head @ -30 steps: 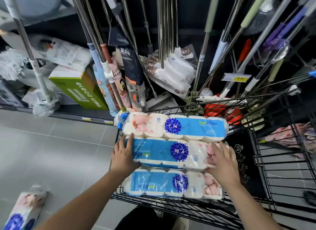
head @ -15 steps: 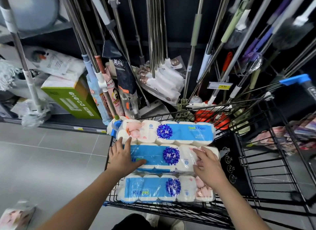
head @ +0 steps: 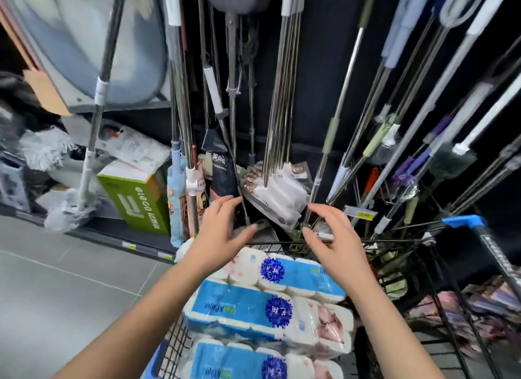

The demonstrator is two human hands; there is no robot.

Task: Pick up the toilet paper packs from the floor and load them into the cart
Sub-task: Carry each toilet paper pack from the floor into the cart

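Three blue-and-white toilet paper packs lie side by side in the black wire cart (head: 400, 268): a far pack (head: 284, 271), a middle pack (head: 253, 311) and a near pack (head: 239, 361) at the bottom edge. My left hand (head: 220, 232) hovers above the far pack's left end, fingers spread and holding nothing. My right hand (head: 332, 237) hovers above the cart's far rim, fingers loosely bent and empty. Neither hand touches a pack. No pack on the floor is in view.
Mop and broom handles (head: 279, 96) hang from a dark shelf wall right behind the cart. A green box (head: 135, 201) and bagged goods sit on the low shelf at left. Grey tiled floor (head: 64, 288) lies left of the cart. The cart's blue handle (head: 462, 220) is at right.
Both hands let go of the middle pack and rose above the cart's far end. The view tilted up, so the pack lying on the floor at lower left has left the frame.
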